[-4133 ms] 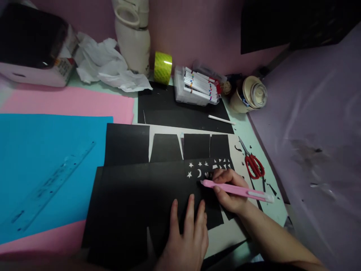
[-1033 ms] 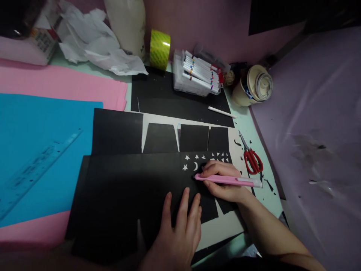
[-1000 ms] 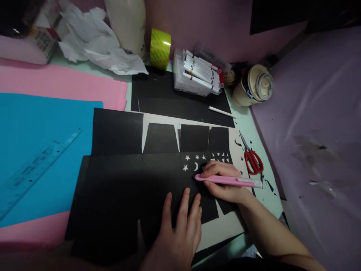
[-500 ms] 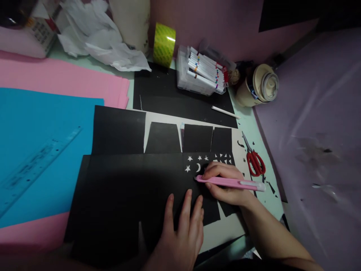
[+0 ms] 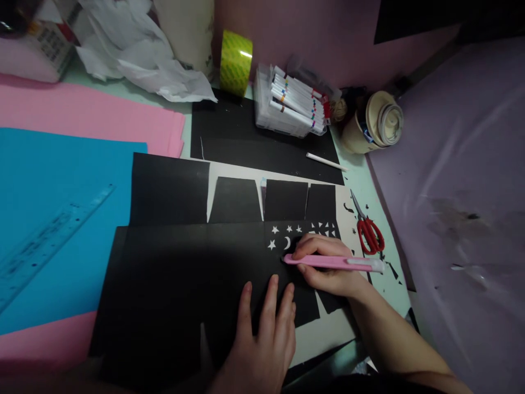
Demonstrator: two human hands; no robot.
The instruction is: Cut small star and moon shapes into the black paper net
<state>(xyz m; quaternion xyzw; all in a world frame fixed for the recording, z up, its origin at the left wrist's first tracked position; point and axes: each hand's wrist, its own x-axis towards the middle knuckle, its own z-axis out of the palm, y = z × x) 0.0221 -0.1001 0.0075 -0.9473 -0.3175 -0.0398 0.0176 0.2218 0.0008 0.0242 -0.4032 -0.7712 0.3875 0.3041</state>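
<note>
My right hand [image 5: 326, 265] grips a slim pink craft knife [image 5: 334, 262], its tip touching the black card [image 5: 176, 262] just below a crescent-shaped cutout [image 5: 287, 243]. Star cutouts [image 5: 275, 230] and small triangle cutouts show pale beside and above that hand, some partly hidden by its fingers. Flat on the same card lies my left hand [image 5: 264, 334], fingers spread, left of and below the knife tip. Flaps [image 5: 285, 200] divided by slits run along the card's upper edge. Beneath it is a pale board [image 5: 324, 339].
Red-handled scissors [image 5: 369, 232] lie at the right among black scraps. A clear ruler [image 5: 53, 246] rests on blue sheets [image 5: 74, 164] over pink sheets [image 5: 102, 109]. Behind stand a marker box [image 5: 266, 112], yellow tape [image 5: 236, 63], crumpled tissue [image 5: 135, 49] and a cup [image 5: 363, 131].
The whole view has shifted slightly, so things sit a little further left. Both hands keep nearly the same place on the card, and the knife tip has barely moved.
</note>
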